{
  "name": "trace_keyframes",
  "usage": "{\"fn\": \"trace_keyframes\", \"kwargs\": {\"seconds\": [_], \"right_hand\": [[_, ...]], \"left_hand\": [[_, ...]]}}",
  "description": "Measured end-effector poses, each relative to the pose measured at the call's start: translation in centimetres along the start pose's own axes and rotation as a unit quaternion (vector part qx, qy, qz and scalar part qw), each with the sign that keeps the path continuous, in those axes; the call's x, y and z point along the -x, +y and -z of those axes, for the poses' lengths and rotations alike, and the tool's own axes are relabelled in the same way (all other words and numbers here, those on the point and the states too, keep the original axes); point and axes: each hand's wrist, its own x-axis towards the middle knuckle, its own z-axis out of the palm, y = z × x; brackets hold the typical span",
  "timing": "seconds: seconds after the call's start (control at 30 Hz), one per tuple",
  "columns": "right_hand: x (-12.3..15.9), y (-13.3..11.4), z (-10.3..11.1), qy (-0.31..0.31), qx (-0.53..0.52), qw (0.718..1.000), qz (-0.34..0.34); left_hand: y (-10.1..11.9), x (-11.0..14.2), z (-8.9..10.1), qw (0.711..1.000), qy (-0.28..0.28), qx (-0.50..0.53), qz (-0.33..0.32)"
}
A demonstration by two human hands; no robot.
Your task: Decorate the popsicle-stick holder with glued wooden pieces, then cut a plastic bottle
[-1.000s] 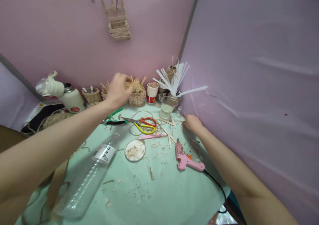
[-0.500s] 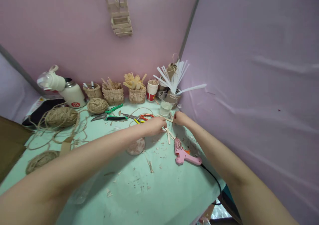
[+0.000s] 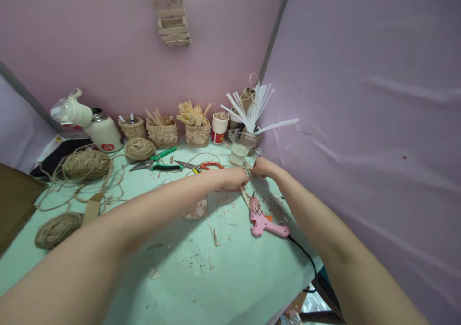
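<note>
My left hand [image 3: 236,177] is closed, its fingers pinched around thin wooden sticks [image 3: 245,196] that poke out below it towards the glue gun. Close beside it, my right hand [image 3: 262,167] is closed too, at the end of another light wooden strip [image 3: 248,164] between the two hands. How the sticks join is too small and covered to make out. The pink glue gun [image 3: 264,223] lies just below the hands with its nozzle pointing away from me. A clear cup [image 3: 240,150] of pale liquid stands right behind them.
Scissors [image 3: 201,165] and green-handled pruning shears [image 3: 158,163] lie left of the hands. Behind stand stick-filled baskets [image 3: 197,135], a paper cup [image 3: 219,129] and white glue sticks [image 3: 254,109]. Twine balls [image 3: 86,164] sit at left; a black cord [image 3: 306,253] runs off the table's right edge.
My left hand has moved slightly right, closer to my right hand. The wooden stick beneath it has tilted, its lower end now near the glue gun. The view has shifted slightly.
</note>
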Motion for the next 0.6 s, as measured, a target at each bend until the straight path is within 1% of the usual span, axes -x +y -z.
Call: {"fn": "trace_keyframes", "kwargs": {"seconds": [0.13, 0.23, 0.3, 0.37, 0.43, 0.47, 0.53, 0.6], "right_hand": [[0.8, 1.5, 1.0, -0.004, 0.056, 0.998, 0.007], [1.8, 2.7, 1.7, 0.02, 0.093, 0.995, 0.003], [2.5, 3.4, 2.1, 0.041, 0.107, 0.993, 0.001], [3.2, 3.7, 2.3, 0.053, 0.109, 0.993, 0.0], [3.5, 3.6, 2.1, 0.05, 0.103, 0.993, 0.003], [3.5, 3.5, 1.8, 0.039, 0.097, 0.994, 0.004], [3.5, 3.0, 1.0, 0.008, 0.083, 0.996, 0.007], [3.4, 2.5, 0.2, -0.02, 0.071, 0.997, 0.008]], "left_hand": [[-0.9, 1.1, 1.4, 0.998, 0.008, 0.026, 0.059], [-2.1, 2.2, 2.8, 0.996, 0.036, 0.003, 0.087], [-3.1, 3.3, 3.7, 0.992, 0.053, 0.004, 0.117], [-4.1, 4.5, 4.5, 0.985, 0.071, 0.031, 0.156], [-4.8, 5.6, 4.8, 0.975, 0.079, 0.067, 0.198], [-5.0, 6.1, 4.7, 0.969, 0.073, 0.084, 0.221], [-5.1, 6.9, 4.4, 0.958, 0.038, 0.109, 0.264], [-5.1, 7.5, 4.0, 0.951, 0.007, 0.115, 0.287]]}}
